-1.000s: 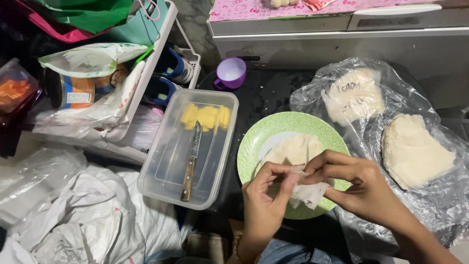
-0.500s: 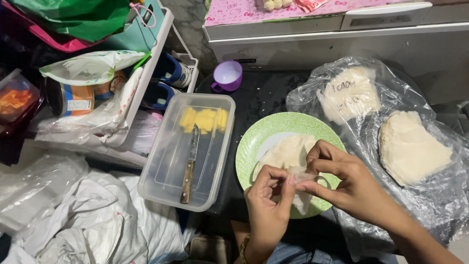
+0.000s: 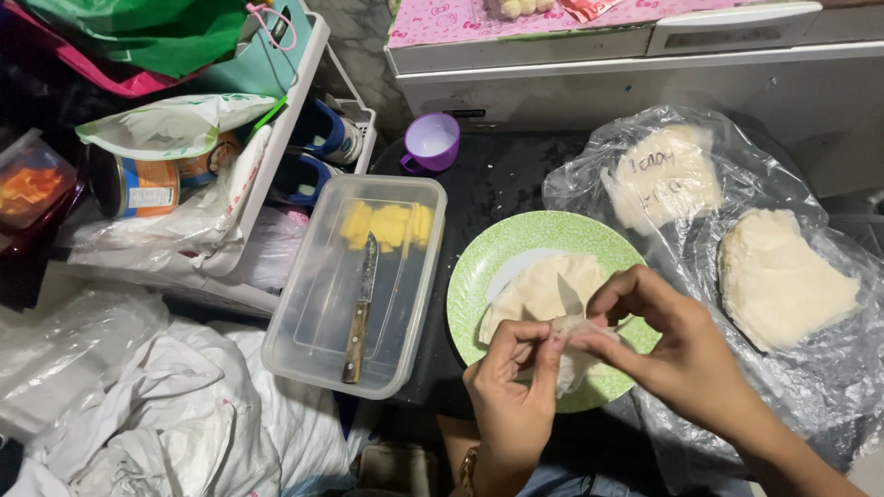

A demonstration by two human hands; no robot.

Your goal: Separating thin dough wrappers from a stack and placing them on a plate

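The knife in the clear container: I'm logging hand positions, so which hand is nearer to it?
Left. The left hand pinches the thin wrapper over the green plate, just right of the knife; the right hand sits farther right.

A wooden-handled knife (image 3: 359,308) and yellow slices (image 3: 387,224) are seen inside a clear plastic container (image 3: 304,340), with a purple cup (image 3: 431,142) set just beyond it.

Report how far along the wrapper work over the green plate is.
Done: none finished in view. In hand: the left hand and right hand pinch one thin wrapper sheet over the green plate. Left: the wrapper pile on it and two bagged stacks.
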